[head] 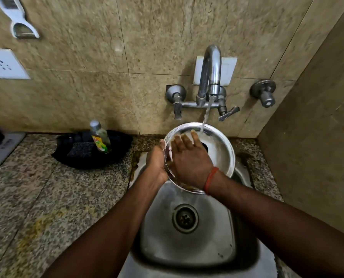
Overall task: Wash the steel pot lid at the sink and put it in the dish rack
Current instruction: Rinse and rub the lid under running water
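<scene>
Lid (217,155) gripped by left hand (157,163); right hand (189,159) fingers (184,140) flat on it.

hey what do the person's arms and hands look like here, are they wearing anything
Both forearms are bare, with no sleeves in view and no gloves. The right hand has a red-orange thread band tied around the wrist. The left hand shows no band, watch or rings that I can see.
</scene>
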